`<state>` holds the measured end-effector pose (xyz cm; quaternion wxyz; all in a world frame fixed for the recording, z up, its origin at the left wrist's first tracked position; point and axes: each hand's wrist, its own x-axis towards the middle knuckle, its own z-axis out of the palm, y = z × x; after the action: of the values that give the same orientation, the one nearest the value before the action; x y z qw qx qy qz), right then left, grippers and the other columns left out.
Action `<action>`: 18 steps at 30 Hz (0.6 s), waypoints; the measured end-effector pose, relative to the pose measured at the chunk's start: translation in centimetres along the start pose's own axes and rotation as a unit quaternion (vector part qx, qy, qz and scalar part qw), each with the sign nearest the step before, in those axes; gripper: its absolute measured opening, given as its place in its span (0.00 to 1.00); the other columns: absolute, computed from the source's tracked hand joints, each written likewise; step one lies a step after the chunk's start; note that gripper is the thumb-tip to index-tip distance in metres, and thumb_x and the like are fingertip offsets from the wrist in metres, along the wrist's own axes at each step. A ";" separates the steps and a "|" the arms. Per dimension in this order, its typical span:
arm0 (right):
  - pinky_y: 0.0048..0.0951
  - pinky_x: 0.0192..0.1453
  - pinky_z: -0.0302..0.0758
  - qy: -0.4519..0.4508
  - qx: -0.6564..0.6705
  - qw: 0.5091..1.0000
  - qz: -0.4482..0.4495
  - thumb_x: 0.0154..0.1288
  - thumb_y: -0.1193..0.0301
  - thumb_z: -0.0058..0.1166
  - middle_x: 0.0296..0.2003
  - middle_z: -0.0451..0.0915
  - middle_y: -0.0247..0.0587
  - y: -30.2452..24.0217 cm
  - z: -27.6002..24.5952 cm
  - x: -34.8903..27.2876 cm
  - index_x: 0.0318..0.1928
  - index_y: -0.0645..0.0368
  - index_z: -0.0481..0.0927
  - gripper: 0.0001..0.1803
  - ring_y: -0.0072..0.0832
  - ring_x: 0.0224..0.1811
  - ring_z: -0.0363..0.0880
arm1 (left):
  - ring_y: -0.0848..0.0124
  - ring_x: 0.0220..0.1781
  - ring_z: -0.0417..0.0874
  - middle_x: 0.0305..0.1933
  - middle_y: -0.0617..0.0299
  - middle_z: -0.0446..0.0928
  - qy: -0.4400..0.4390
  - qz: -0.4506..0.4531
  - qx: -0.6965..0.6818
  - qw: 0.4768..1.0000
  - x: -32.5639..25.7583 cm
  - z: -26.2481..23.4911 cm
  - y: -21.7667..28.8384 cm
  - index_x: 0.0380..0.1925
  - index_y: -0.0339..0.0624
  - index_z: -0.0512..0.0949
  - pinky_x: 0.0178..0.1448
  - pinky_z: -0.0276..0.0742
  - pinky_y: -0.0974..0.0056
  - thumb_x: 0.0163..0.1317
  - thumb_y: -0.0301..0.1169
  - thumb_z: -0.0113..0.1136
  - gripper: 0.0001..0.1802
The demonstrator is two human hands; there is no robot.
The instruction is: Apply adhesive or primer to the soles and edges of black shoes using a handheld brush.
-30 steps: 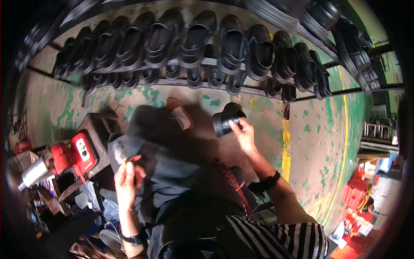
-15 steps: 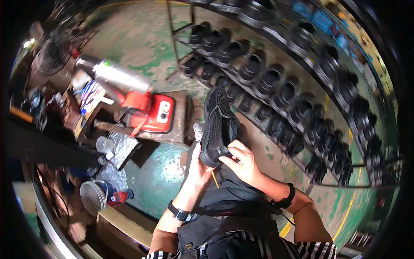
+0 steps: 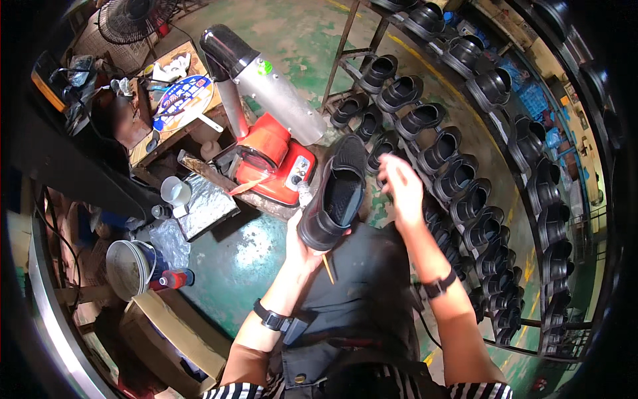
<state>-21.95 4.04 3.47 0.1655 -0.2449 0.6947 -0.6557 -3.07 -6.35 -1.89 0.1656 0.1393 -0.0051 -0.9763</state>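
Note:
My left hand [image 3: 304,243] grips a black shoe [image 3: 336,193] by its heel end, with the toe pointing away from me and the dark opening showing. A thin wooden stick [image 3: 329,269] pokes out below the heel from the same hand. Beside the shoe, a whitish wrapped tip [image 3: 304,194] shows past my fingers; whether it belongs to the stick is hidden. Off the shoe to the right, my right hand [image 3: 402,186] is raised with nothing in it. Its fingers are apart and slightly blurred.
To the right, a rack [image 3: 345,66] carries rows of black shoes. Ahead on the left stand a red machine [image 3: 289,169] with a silver tube [image 3: 279,86], a hand fan [image 3: 186,100], a foil-covered tray [image 3: 206,206], a bucket [image 3: 126,266], a cardboard box [image 3: 166,332] and an electric fan [image 3: 129,20].
My right hand has let go of the shoe's heel and moved up and right. The shoe has turned so its opening faces me more. My view has shifted.

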 end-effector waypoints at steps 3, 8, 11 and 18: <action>0.28 0.60 0.68 0.063 0.130 0.979 0.147 0.73 0.60 0.50 0.59 0.75 0.34 2.7 -1.8 4.5 0.62 0.59 0.74 0.23 0.25 0.60 0.72 | 0.47 0.47 0.85 0.54 0.44 0.79 -0.077 -0.077 -0.050 0.993 0.3 0.6 0.7 0.60 0.36 0.70 0.44 0.85 0.38 0.70 0.45 0.40 0.28; 0.44 0.69 0.68 -0.021 0.524 0.816 0.245 0.76 0.57 0.39 0.55 0.79 0.47 5.4 -2.0 5.4 0.56 0.63 0.75 0.23 0.41 0.59 0.75 | 0.42 0.34 0.86 0.48 0.40 0.81 -0.054 -0.127 -0.051 0.989 0.8 0.2 1.2 0.59 0.37 0.72 0.27 0.87 0.47 0.71 0.49 0.37 0.30; 0.41 0.60 0.75 -0.014 0.490 0.840 0.234 0.77 0.61 0.35 0.45 0.83 0.46 5.4 -1.7 5.4 0.47 0.62 0.78 0.20 0.39 0.48 0.80 | 0.39 0.31 0.85 0.45 0.39 0.81 -0.058 -0.134 -0.085 0.986 1.3 -0.6 2.0 0.59 0.38 0.72 0.13 0.79 0.57 0.70 0.54 0.36 0.34; 0.39 0.58 0.75 0.010 0.453 0.860 0.234 0.77 0.63 0.35 0.43 0.83 0.44 4.3 -0.9 6.6 0.45 0.61 0.78 0.19 0.37 0.49 0.79 | 0.39 0.28 0.85 0.43 0.37 0.81 -0.004 -0.148 -0.098 0.984 3.0 -1.7 3.8 0.58 0.37 0.72 0.05 0.68 0.65 0.71 0.56 0.35 0.35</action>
<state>-28.45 1.21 -0.12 0.3995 0.0330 0.3594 -0.8427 -4.08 -10.81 -4.15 0.0317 0.1172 0.1104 -0.9864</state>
